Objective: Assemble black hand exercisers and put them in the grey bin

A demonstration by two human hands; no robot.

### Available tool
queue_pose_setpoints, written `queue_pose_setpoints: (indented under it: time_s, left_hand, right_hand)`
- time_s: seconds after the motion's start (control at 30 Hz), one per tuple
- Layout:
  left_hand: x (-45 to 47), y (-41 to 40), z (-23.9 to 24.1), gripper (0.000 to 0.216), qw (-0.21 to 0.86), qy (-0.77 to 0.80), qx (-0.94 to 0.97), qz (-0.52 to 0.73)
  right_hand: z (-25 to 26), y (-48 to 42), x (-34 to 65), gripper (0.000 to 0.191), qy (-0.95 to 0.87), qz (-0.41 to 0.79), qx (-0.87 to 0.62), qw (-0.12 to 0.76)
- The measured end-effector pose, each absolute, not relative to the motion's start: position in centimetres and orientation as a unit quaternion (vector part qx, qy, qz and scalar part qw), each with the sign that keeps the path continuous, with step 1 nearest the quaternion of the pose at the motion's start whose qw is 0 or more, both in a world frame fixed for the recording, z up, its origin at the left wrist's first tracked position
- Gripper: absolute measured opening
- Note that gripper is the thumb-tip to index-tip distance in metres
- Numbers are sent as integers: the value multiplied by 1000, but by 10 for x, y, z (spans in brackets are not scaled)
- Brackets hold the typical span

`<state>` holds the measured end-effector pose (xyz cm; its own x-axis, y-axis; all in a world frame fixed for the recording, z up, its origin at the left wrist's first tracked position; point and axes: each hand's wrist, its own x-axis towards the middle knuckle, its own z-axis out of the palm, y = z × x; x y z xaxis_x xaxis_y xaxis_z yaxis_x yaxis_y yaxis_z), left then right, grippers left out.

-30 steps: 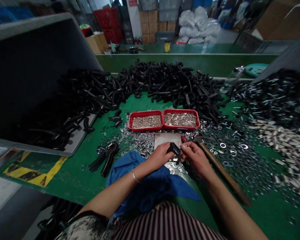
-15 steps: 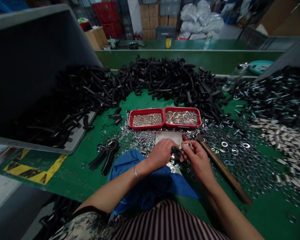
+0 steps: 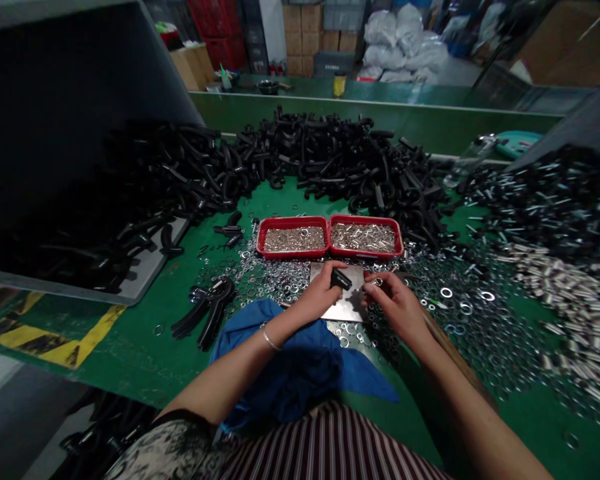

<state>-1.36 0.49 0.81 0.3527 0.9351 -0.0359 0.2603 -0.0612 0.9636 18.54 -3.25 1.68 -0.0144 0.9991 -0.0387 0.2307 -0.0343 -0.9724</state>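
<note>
My left hand (image 3: 320, 293) is closed on a small black part (image 3: 341, 279) with a cylindrical end, held just above a flat metal plate (image 3: 344, 308). To its right, my right hand (image 3: 397, 303) pinches a small shiny metal piece (image 3: 375, 282), perhaps a spring; its exact shape is hard to make out. A gap separates the two hands. Beyond them stand two red trays, the left tray (image 3: 293, 254) with tiny metal bits and the right tray (image 3: 365, 253) with small metal pins. The wooden handle of a hammer (image 3: 455, 353) lies partly under my right forearm.
Black curved handles (image 3: 330, 153) are heaped at the back and spill from a grey bin (image 3: 145, 280) at left. Washers (image 3: 480, 333) and metal sleeves (image 3: 575, 320) cover the right side. A blue cloth (image 3: 280, 373) lies before me, with a pair of black handles (image 3: 210, 310) left of it.
My left hand has moved slightly away and up with the black part, which is now tilted above the plate. The hands have drawn apart, and more of the plate shows.
</note>
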Motion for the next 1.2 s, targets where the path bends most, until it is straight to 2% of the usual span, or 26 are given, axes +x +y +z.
queue_pose_setpoints:
  time_s: [0.2, 0.43, 0.7, 0.83, 0.97, 1.1, 1.2]
  left_hand:
    - [6, 2, -10, 46, 634, 456, 541, 313]
    - [7, -13, -7, 45, 787, 368, 384, 313]
    - [11, -22, -11, 43, 832, 292, 343, 323]
    - [10, -25, -9, 43, 779, 315, 460, 287]
    - [-4, -32, 2, 43, 732, 323, 547, 245]
    - [-18, -33, 10, 43, 822, 251, 462, 221]
    - [-17, -28, 8, 41, 872, 221, 393, 192]
  right_hand:
    - [20, -32, 180, 27, -518, 498, -543, 435]
    - [19, -28, 183, 24, -580, 456, -546, 397]
    - [36, -41, 173, 18, -695, 308, -535, 367]
    - [30, -34, 176, 23, -656, 358, -546, 379]
    - [18, -27, 180, 30, -608, 462, -518, 385]
    - [21, -29, 172, 30, -598, 505, -495, 379]
    - [27, -29, 165, 27, -636, 469, -489, 370]
